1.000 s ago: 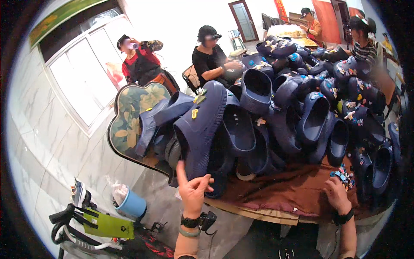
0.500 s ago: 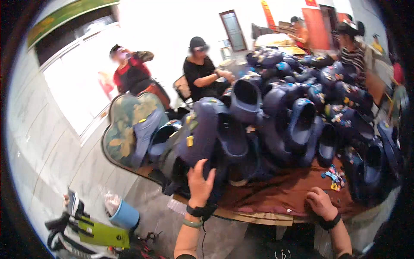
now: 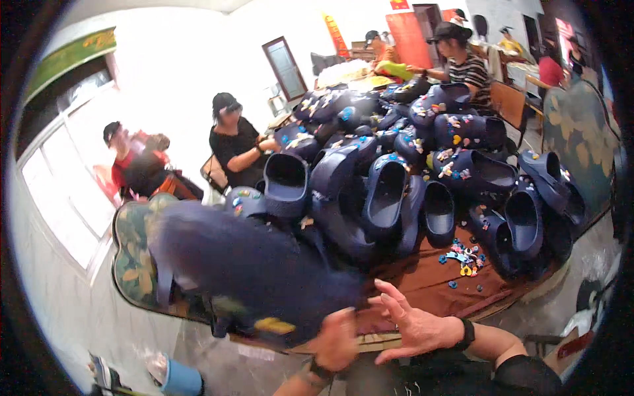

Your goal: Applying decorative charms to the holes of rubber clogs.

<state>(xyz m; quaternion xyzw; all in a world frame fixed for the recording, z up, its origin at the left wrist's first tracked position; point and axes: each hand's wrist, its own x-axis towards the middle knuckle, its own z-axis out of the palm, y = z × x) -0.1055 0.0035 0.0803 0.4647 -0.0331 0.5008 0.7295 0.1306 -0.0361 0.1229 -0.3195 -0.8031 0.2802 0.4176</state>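
Observation:
A navy-blue clog (image 3: 244, 270), smeared by motion and looming large, is lifted off the pile close to me, with yellow and green charms on its side. At its near right end my left hand (image 3: 335, 340) is closed on it, the fingers blurred. My right hand (image 3: 422, 323) hovers just to the right, palm turned inward, fingers spread and holding nothing. Beyond it, small colourful shoe charms (image 3: 465, 257) lie loose on the brown cloth (image 3: 409, 280). Navy clogs (image 3: 386, 191), many decorated with charms, are heaped across the table.
A patterned chair back (image 3: 135, 257) stands at the left, another (image 3: 578, 132) at the right. A light-blue bin (image 3: 181, 377) is on the floor at lower left. Several people sit around the table, including one in black (image 3: 238, 142) and one in stripes (image 3: 462, 69).
My left hand has taken a clog from the pile and brought it nearer. My right hand has moved left toward it, fingers spreading. The view has turned right.

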